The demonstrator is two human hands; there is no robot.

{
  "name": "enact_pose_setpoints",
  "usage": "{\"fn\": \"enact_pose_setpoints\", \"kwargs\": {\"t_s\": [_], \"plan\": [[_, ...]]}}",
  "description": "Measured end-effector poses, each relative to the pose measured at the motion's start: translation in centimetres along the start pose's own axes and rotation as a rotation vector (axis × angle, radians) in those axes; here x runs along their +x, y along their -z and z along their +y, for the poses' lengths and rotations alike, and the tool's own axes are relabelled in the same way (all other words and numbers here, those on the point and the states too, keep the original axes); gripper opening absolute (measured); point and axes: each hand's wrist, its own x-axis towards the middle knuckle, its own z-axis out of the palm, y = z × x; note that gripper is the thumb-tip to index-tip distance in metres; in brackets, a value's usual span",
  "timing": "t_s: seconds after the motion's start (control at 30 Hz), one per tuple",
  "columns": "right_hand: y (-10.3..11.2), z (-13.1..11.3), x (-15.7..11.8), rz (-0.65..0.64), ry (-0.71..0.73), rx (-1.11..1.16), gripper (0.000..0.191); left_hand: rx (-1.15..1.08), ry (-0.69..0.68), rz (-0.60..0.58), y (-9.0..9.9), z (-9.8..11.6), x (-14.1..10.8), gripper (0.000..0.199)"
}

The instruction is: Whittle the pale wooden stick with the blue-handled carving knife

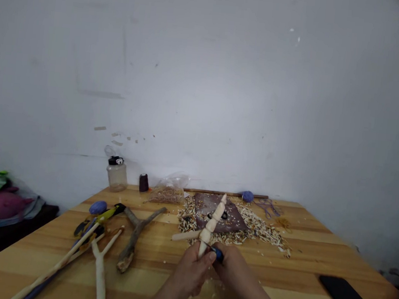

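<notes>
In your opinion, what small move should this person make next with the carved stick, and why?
I would guess: slide the left hand slightly back, away from the blue-handled knife in the right hand. Its thumb sits right beside the knife and the blade is hidden, so the pale carved stick seems safer to work that way.

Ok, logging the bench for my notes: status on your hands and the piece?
Left hand gripping the peeled forked stick. Right hand on the blue-handled knife. Wood shavings lie beyond the hands.
</notes>
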Motion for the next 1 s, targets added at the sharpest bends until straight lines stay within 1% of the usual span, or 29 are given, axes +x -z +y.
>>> {"fn": "enact_pose_setpoints", "kwargs": {"t_s": [0.07, 0.13, 0.2, 0.37, 0.5, 0.6, 0.63, 0.7, 0.8, 0.9, 1.0], "plan": [[0.1, 0.2, 0.1, -0.058, 0.034, 0.198, 0.014, -0.071, 0.047, -0.083, 0.0, 0.1, -0.3, 0.04], [0.3, 0.2, 0.1, -0.089, 0.074, 0.338, 0.014, -0.106, 0.044, -0.107, 0.0, 0.4, -0.5, 0.04], [0.4, 0.1, 0.0, -0.107, 0.1, 0.415, 0.015, -0.126, 0.052, -0.112, 0.0, 0.6, -0.7, 0.04], [0.3, -0.2, -0.2, -0.104, 0.073, 0.468, 0.017, -0.154, 0.07, -0.127, 0.2, 0.6, -0.6, 0.041], [0.2, -0.4, -0.3, -0.137, 0.075, 0.532, 0.021, -0.154, 0.071, -0.133, 0.3, 0.7, -0.5, 0.041], [0.4, -0.3, -0.3, -0.144, 0.063, 0.524, 0.027, -0.154, 0.06, -0.099, 0.3, 0.8, -0.5, 0.041], [0.5, -0.3, -0.3, -0.127, 0.065, 0.494, 0.028, -0.156, 0.059, -0.081, 0.3, 0.8, -0.4, 0.039], [0.6, -0.2, -0.3, -0.052, 0.073, 0.363, 0.027, -0.159, 0.056, -0.047, 0.4, 0.8, -0.4, 0.033], [0.9, -0.4, -0.5, 0.064, 0.092, 0.059, 0.02, -0.149, 0.038, -0.011, 0.4, 0.8, -0.3, 0.02], [1.3, -0.8, -0.9, 0.093, 0.083, -0.21, 0.017, -0.12, 0.027, 0.028, 0.3, 0.8, -0.4, 0.012], [1.7, -1.1, -1.1, 0.13, 0.065, -0.397, 0.023, -0.076, 0.001, 0.047, 0.3, 0.7, -0.4, 0.01]]}}
